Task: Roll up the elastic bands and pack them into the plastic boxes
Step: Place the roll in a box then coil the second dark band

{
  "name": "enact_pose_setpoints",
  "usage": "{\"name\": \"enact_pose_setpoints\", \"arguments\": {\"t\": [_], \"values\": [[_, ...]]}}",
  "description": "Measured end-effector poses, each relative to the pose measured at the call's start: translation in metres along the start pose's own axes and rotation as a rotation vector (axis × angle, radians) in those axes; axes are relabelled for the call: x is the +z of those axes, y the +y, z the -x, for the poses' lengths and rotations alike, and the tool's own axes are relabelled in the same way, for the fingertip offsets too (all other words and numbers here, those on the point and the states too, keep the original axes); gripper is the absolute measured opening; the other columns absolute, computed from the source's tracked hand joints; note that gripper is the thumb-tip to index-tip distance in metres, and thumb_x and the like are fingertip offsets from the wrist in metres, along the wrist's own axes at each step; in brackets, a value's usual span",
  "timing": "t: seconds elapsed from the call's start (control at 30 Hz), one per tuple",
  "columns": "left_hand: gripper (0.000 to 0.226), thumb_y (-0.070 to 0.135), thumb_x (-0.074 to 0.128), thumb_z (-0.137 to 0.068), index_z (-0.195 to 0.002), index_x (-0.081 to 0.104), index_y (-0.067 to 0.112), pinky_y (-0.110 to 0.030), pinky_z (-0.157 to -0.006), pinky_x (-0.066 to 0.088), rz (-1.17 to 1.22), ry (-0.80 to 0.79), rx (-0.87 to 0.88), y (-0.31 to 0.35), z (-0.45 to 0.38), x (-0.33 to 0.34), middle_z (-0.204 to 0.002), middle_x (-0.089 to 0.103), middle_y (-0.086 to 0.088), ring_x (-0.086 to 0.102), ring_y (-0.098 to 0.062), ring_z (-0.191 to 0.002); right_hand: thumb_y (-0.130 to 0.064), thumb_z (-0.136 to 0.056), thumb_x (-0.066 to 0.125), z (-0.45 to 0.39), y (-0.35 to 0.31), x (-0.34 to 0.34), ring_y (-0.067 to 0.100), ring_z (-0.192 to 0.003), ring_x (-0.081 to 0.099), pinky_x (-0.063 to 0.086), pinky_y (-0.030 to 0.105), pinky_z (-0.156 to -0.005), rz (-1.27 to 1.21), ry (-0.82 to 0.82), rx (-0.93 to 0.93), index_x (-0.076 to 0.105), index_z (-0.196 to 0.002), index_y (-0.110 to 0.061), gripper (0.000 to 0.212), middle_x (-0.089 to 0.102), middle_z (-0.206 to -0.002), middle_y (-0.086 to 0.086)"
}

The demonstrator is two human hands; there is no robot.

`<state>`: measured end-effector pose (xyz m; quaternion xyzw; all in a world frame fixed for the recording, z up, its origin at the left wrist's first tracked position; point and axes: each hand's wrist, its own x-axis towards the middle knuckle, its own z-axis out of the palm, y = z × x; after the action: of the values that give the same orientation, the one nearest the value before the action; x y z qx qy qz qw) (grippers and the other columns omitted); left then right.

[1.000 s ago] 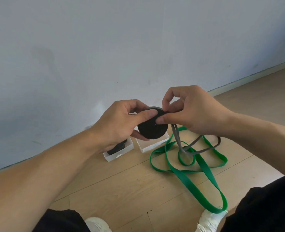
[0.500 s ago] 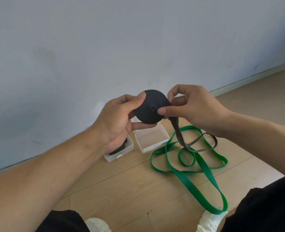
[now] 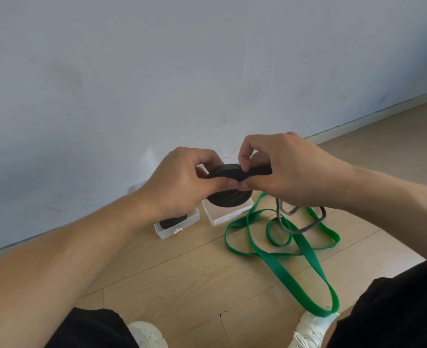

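Gripping a tight coil of black elastic band (image 3: 228,198) with both hands, the person is holding it in the air right above the floor, just over the right-hand plastic box (image 3: 228,214). The left hand (image 3: 182,179) is curling round the coil from the 9 o'clock side, thumb pressing across its near face. The right hand (image 3: 286,169) is pinching the coil's top edge from 3 o'clock, fingertips meeting the left thumb. The loose tail of the black band (image 3: 299,228) is hanging down under the right wrist and lying on the wooden floor (image 3: 187,275) at around 4 o'clock from the coil, crossing over a green elastic band (image 3: 280,268) that is sprawling in loose loops and reaching back to roughly 5 o'clock, where its far loop is touching a white shoe (image 3: 312,327).

At 8 o'clock from the coil, partly hidden by the left wrist, the left-hand plastic box (image 3: 176,228) is sitting against the wall (image 3: 157,71) with a dark rolled band (image 3: 173,220) already inside. The two boxes are standing near each other, a small gap between them. Black trouser legs are showing at both bottom corners.
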<state>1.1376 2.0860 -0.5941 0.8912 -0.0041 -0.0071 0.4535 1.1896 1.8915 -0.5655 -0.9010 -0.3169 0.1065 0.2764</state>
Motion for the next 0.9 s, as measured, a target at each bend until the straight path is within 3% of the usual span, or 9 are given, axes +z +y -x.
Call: {"name": "enact_pose_setpoints", "arguments": {"t": [0.1,0.17,0.27,0.33,0.57,0.7,0.8,0.9], "values": [[0.017,0.029,0.084,-0.074,-0.079,0.071,0.019,-0.028,-0.078,0.062,0.226,0.043,-0.036,-0.002,-0.002,-0.001,-0.079,0.079,-0.002,0.078,-0.018,-0.075,-0.025,-0.080,0.084,-0.003,0.004,-0.001,0.017,-0.066,0.065,0.049,0.026,-0.064,-0.179,0.104,0.017,0.050,-0.079,-0.023,0.034,0.077,-0.077,0.001],[0.022,0.030,0.082,-0.069,-0.079,0.070,0.014,-0.038,-0.079,0.064,0.372,0.051,-0.060,-0.001,-0.001,-0.001,-0.086,0.079,-0.011,0.079,-0.026,-0.081,-0.029,-0.077,0.086,-0.007,0.007,-0.002,0.024,-0.062,0.062,0.049,0.033,-0.061,-0.240,0.145,0.042,0.048,-0.074,-0.022,0.039,0.073,-0.071,0.006],[0.016,0.019,0.081,-0.077,-0.081,0.068,0.010,-0.037,-0.075,0.065,0.488,0.061,-0.098,0.001,0.001,0.002,-0.089,0.078,-0.015,0.078,-0.030,-0.081,-0.030,-0.077,0.087,-0.008,0.008,-0.002,0.019,-0.059,0.057,0.045,0.031,-0.063,-0.308,0.117,0.071,0.050,-0.072,-0.020,0.038,0.073,-0.069,0.007],[0.012,0.012,0.079,-0.081,-0.081,0.068,0.009,-0.034,-0.074,0.064,0.528,0.080,-0.129,0.003,0.002,0.005,-0.084,0.078,-0.013,0.078,-0.030,-0.080,-0.027,-0.077,0.087,-0.008,0.008,-0.001,0.025,-0.062,0.064,0.049,0.034,-0.067,-0.329,0.107,0.073,0.052,-0.073,-0.019,0.036,0.076,-0.074,0.009],[0.015,0.020,0.082,-0.070,-0.075,0.070,0.013,-0.041,-0.085,0.063,0.655,0.115,-0.150,0.003,-0.001,0.010,-0.091,0.075,-0.008,0.077,-0.033,-0.088,-0.028,-0.077,0.087,-0.006,0.012,0.000,0.026,-0.083,0.074,0.056,0.044,-0.085,-0.328,0.108,0.087,0.053,-0.078,-0.020,0.035,0.079,-0.082,0.006],[0.021,0.021,0.080,-0.065,-0.078,0.066,0.010,-0.041,-0.089,0.061,0.809,0.108,-0.166,0.003,-0.003,0.012,-0.100,0.068,-0.015,0.073,-0.030,-0.092,-0.023,-0.078,0.087,-0.004,0.016,-0.001,0.041,-0.073,0.065,0.054,0.051,-0.080,-0.439,0.099,0.094,0.051,-0.082,-0.014,0.037,0.076,-0.082,0.019],[0.017,0.013,0.075,-0.070,-0.077,0.060,0.010,-0.040,-0.094,0.060,1.026,0.099,-0.163,0.005,-0.006,0.010,-0.101,0.069,-0.017,0.073,-0.027,-0.096,-0.022,-0.079,0.087,-0.005,0.020,0.001,0.028,-0.061,0.047,0.046,0.041,-0.068,-0.507,0.151,0.096,0.049,-0.077,-0.013,0.039,0.063,-0.077,0.036],[0.014,0.009,0.070,-0.075,-0.078,0.056,0.010,-0.044,-0.099,0.057,1.156,0.050,-0.186,0.004,-0.008,0.007,-0.101,0.071,-0.016,0.070,-0.029,-0.104,-0.020,-0.081,0.084,-0.007,0.020,0.004,0.022,-0.062,0.043,0.042,0.034,-0.066,-0.529,0.193,0.101,0.051,-0.075,-0.013,0.035,0.061,-0.073,0.035]]}}
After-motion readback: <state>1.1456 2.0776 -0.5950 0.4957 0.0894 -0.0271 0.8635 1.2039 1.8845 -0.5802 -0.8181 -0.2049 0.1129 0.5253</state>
